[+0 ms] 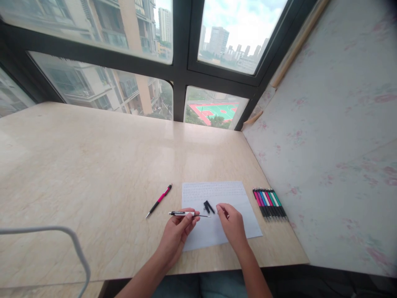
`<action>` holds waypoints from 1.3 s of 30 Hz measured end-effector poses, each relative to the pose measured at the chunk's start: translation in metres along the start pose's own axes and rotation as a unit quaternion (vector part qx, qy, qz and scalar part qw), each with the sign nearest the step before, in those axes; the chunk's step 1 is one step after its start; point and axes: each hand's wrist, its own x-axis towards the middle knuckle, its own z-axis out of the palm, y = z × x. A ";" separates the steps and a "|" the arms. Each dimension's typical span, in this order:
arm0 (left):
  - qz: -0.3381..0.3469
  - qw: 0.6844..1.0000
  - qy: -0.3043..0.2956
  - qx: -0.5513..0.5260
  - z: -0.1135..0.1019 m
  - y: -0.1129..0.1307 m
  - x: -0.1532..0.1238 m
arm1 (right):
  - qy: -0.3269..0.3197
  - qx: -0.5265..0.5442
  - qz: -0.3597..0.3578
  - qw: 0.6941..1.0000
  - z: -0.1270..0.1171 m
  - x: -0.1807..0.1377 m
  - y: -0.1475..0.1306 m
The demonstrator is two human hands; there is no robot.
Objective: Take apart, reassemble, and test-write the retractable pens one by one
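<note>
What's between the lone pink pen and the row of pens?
The head view shows the paper sheet, small black parts on it, the left hand holding a white pen, and the right hand.

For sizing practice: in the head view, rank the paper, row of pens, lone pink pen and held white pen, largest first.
1. Paper
2. Row of pens
3. Too alike: lone pink pen, held white pen

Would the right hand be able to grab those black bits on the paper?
Probably yes: the right hand is close beside the black bits on the paper, with nothing seen blocking the gap. Whether it holds something tiny, I can't tell.
</note>
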 end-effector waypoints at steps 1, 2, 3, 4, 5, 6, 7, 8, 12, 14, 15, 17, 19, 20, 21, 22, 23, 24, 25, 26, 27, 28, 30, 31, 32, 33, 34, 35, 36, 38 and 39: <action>0.000 1.000 -0.003 0.000 0.000 0.000 0.000 | -0.020 0.040 0.007 0.999 -0.002 -0.003 -0.003; -0.001 1.000 -0.007 0.001 0.000 0.000 -0.001 | -0.044 0.078 0.013 0.996 -0.003 -0.005 -0.006; -0.003 1.000 -0.012 0.004 0.000 -0.001 -0.001 | -0.068 0.108 0.015 0.992 -0.003 -0.008 -0.011; -0.005 1.000 -0.017 0.007 0.000 -0.001 -0.002 | -0.089 0.125 0.012 0.988 -0.004 -0.010 -0.015; -0.006 1.000 -0.021 0.011 0.000 -0.001 -0.003 | -0.105 0.129 0.002 0.986 -0.004 -0.012 -0.020; -0.006 1.000 -0.024 0.015 0.001 -0.001 -0.003 | -0.115 0.121 -0.014 0.986 -0.004 -0.013 -0.024; -0.005 0.999 -0.027 0.020 0.001 -0.001 -0.004 | -0.122 0.104 -0.034 0.986 -0.005 -0.014 -0.028; -0.005 0.999 -0.030 0.027 0.001 -0.001 -0.004 | -0.128 0.084 -0.058 0.987 -0.007 -0.015 -0.030; -0.002 0.998 -0.036 0.058 0.002 -0.001 -0.004 | -0.137 0.002 -0.125 0.983 -0.022 -0.015 -0.027; 0.001 0.997 -0.030 0.066 0.001 -0.001 -0.003 | -0.140 -0.027 -0.124 0.982 -0.033 -0.014 -0.019; 0.001 0.998 -0.023 0.067 0.001 -0.001 -0.003 | -0.141 -0.035 -0.116 0.983 -0.039 -0.014 -0.013; 0.000 0.998 -0.006 0.063 -0.001 -0.001 -0.002 | -0.141 -0.038 -0.093 0.985 -0.047 -0.014 -0.001; -0.001 0.998 0.001 0.058 -0.003 -0.002 -0.001 | -0.126 -0.038 -0.064 0.989 -0.051 -0.013 0.011; -0.002 0.998 0.000 0.056 -0.004 -0.002 -0.001 | -0.112 -0.041 -0.050 0.992 -0.050 -0.012 0.017; -0.002 0.999 -0.003 0.054 -0.004 -0.003 -0.001 | -0.095 -0.048 -0.038 0.994 -0.048 -0.012 0.022; -0.003 0.999 -0.006 0.053 -0.004 -0.003 -0.001 | -0.077 -0.058 -0.030 0.995 -0.045 -0.010 0.026; -0.005 0.999 -0.007 0.053 -0.003 -0.004 -0.002 | -0.061 -0.069 -0.024 0.995 -0.040 -0.009 0.029; -0.007 0.999 -0.007 0.054 -0.003 -0.004 -0.002 | -0.047 -0.082 -0.021 0.995 -0.035 -0.008 0.030; -0.008 0.998 -0.006 0.054 -0.002 -0.004 -0.003 | -0.036 -0.095 -0.020 0.995 -0.030 -0.007 0.031; -0.007 0.998 -0.004 0.055 -0.001 -0.004 -0.004 | -0.027 -0.107 -0.021 0.994 -0.025 -0.006 0.030; -0.005 0.998 -0.003 0.057 0.000 -0.004 -0.005 | -0.020 -0.117 -0.023 0.993 -0.020 -0.005 0.028; -0.002 0.998 -0.002 0.058 0.001 -0.004 -0.005 | -0.012 -0.125 -0.026 0.992 -0.016 -0.004 0.026; 0.003 0.998 -0.002 0.061 0.002 -0.003 -0.006 | -0.003 -0.135 -0.031 0.990 -0.009 -0.004 0.021; 0.002 0.998 -0.004 0.061 0.002 -0.003 -0.006 | -0.001 -0.136 -0.032 0.990 -0.007 -0.004 0.019; 0.001 0.998 -0.006 0.061 0.002 -0.003 -0.005 | 0.000 -0.135 -0.031 0.990 -0.006 -0.005 0.018; 0.001 0.998 -0.007 0.061 0.001 -0.003 -0.005 | 0.002 -0.132 -0.029 0.991 -0.005 -0.005 0.016; 0.002 0.998 -0.007 0.060 0.001 -0.003 -0.004 | 0.004 -0.127 -0.027 0.992 -0.004 -0.006 0.016; 0.004 0.998 -0.007 0.059 0.001 -0.003 -0.004 | 0.006 -0.121 -0.025 0.992 -0.005 -0.006 0.015; 0.006 0.998 -0.006 0.058 0.001 -0.002 -0.003 | 0.009 -0.112 -0.023 0.993 -0.005 -0.007 0.014; 0.007 0.998 -0.005 0.056 0.002 -0.002 -0.003 | 0.019 -0.080 -0.017 0.996 -0.005 -0.008 0.012; 0.006 0.998 -0.006 0.056 0.002 -0.002 -0.004 | 0.025 -0.052 -0.012 0.998 -0.005 -0.009 0.010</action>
